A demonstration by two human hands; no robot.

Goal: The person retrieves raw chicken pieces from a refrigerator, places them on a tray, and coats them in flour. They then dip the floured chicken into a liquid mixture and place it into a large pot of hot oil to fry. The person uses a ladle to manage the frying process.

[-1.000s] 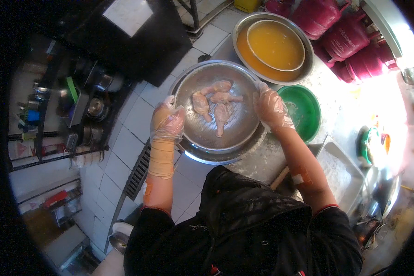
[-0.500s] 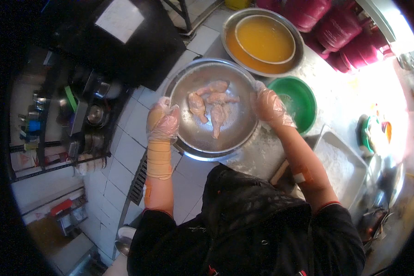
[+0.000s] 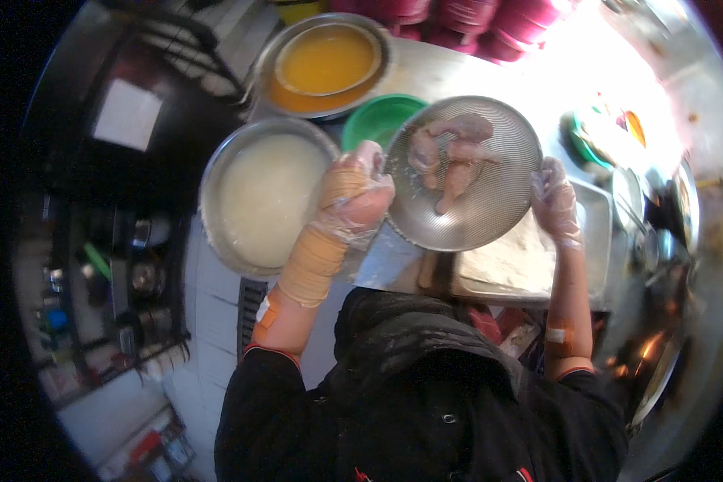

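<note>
Both hands, in clear plastic gloves, hold a round metal mesh strainer (image 3: 490, 218) by its rim. Several raw chicken drumsticks (image 3: 458, 178) lie together inside it. My left hand (image 3: 353, 197) is closed on the strainer's left edge, and a tan bandage wraps that wrist. On the opposite edge, my right hand (image 3: 554, 201) grips the rim. Beneath the strainer's near right side, partly covered by it, is a metal tray (image 3: 602, 241) with white flour (image 3: 510, 265). To the left stands a large metal bowl (image 3: 210, 189) of cloudy whitish liquid (image 3: 269, 197).
A green basin (image 3: 377, 116) sits behind the strainer, partly hidden. Farther back left, a metal bowl (image 3: 263, 60) holds orange-yellow liquid with a smaller bowl in it. Pink gas cylinders (image 3: 466, 14) line the far side. Pans and a wok (image 3: 683, 209) stand at the right.
The strainer with the drumsticks has moved right, off the large bowl, toward the flour tray, carried by both hands. The bowl's cloudy liquid now shows. The view has shifted right.
</note>
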